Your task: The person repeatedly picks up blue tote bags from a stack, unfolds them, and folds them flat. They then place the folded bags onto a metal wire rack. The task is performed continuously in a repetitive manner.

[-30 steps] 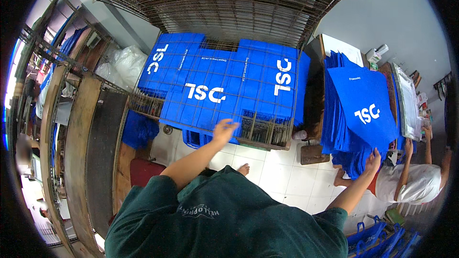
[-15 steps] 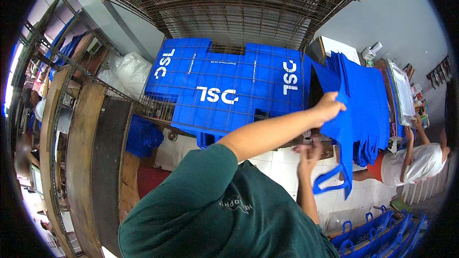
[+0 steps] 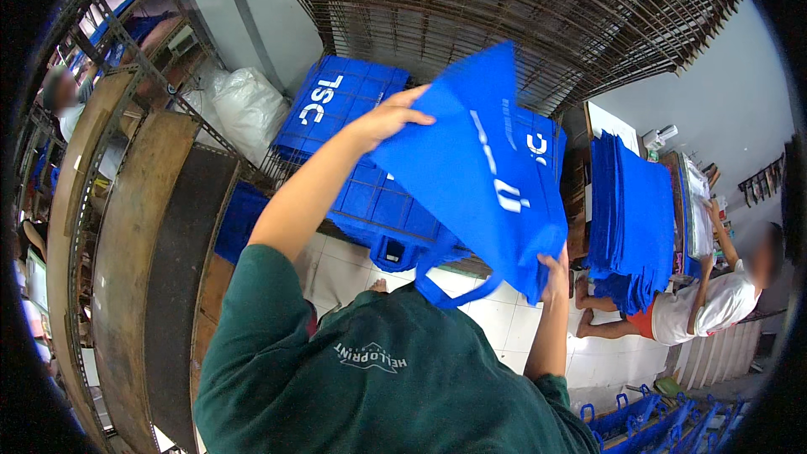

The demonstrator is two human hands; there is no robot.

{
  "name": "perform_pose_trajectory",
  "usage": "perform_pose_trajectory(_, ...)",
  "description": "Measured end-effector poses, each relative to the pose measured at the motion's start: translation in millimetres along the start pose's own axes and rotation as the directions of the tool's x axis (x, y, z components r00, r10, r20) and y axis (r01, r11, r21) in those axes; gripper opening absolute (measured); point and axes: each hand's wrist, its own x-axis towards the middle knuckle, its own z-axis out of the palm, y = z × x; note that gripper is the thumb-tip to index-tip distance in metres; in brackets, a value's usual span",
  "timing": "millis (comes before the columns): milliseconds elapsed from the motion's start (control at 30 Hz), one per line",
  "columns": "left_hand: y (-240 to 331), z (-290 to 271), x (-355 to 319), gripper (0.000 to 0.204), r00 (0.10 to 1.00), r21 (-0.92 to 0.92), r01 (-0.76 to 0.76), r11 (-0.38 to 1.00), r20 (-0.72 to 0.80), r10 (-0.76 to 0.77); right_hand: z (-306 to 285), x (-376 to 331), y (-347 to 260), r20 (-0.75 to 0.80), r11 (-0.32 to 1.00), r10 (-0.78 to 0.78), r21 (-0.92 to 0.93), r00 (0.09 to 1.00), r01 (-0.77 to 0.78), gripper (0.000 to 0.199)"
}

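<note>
Both hands grip one blue bag (image 3: 475,172), which hangs slanted in the air above the wire rack (image 3: 274,168), over the rack's middle and toward its right edge. The left hand (image 3: 392,120) has its thumb and fingers closed on the bag's left margin, above the far part of the rack. The right hand (image 3: 555,276) is closed on the bag's lower right corner, out past the rack's near edge. White print faces up on the bag, and its handle loop (image 3: 458,296) dangles beyond the same near edge.

On the rack, a flat blue bag with white print (image 3: 353,101) lies at the far left corner, with the bars crossing over it; another printed bag (image 3: 538,150) shows near the right edge, partly covered by the held one. A handle (image 3: 393,250) sticks out past the near edge. Raised wire racks (image 3: 521,13) rise behind the far edge.

Off the right edge stands a thick pile of blue bags (image 3: 646,202). Beyond it, a co-worker in a white shirt (image 3: 693,311) has both hands at a pale framed panel (image 3: 699,202).
</note>
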Motion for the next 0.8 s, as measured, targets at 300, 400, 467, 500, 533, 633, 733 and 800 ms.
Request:
perform_pose_trajectory(300,-62,-92,-113,0.067,0.911,0.053,0.011,0.999,-0.413,0.011,81,77,31,0.131,0.986,0.009,-0.169,0.991,0.014,0.072)
perform_pose_trajectory(400,-113,-112,-126,0.069,0.87,0.023,0.073,0.997,-0.49,-0.052,84,95,61,0.059,0.979,0.058,-0.199,0.997,-0.045,0.07)
perform_pose_trajectory(467,-160,-137,-126,0.073,0.839,0.014,0.148,0.989,-0.531,-0.119,77,113,100,-0.001,0.962,0.079,-0.262,0.997,-0.077,0.07)
perform_pose_trajectory(500,-177,-147,-120,0.076,0.794,0.078,0.254,0.964,-0.585,-0.162,67,125,125,-0.026,0.947,0.075,-0.31,0.997,-0.079,0.071)
perform_pose_trajectory(533,-197,-154,-115,0.078,0.744,0.129,0.364,0.923,-0.636,-0.204,55,132,148,-0.058,0.928,0.075,-0.361,0.995,-0.091,0.071)
perform_pose_trajectory(633,-284,-189,-117,0.081,0.688,0.208,0.473,0.856,-0.694,-0.211,38,144,210,-0.252,0.831,0.16,-0.488,0.954,-0.268,0.077)
perform_pose_trajectory(733,-332,-198,-133,0.075,0.604,0.326,0.645,0.691,-0.772,-0.199,26,135,250,-0.366,0.686,0.152,-0.629,0.918,-0.365,0.08)
perform_pose_trajectory(800,-341,-189,-136,0.072,0.58,0.443,0.67,0.595,-0.813,-0.049,14,130,272,-0.349,0.689,0.036,-0.67,0.936,-0.277,0.078)
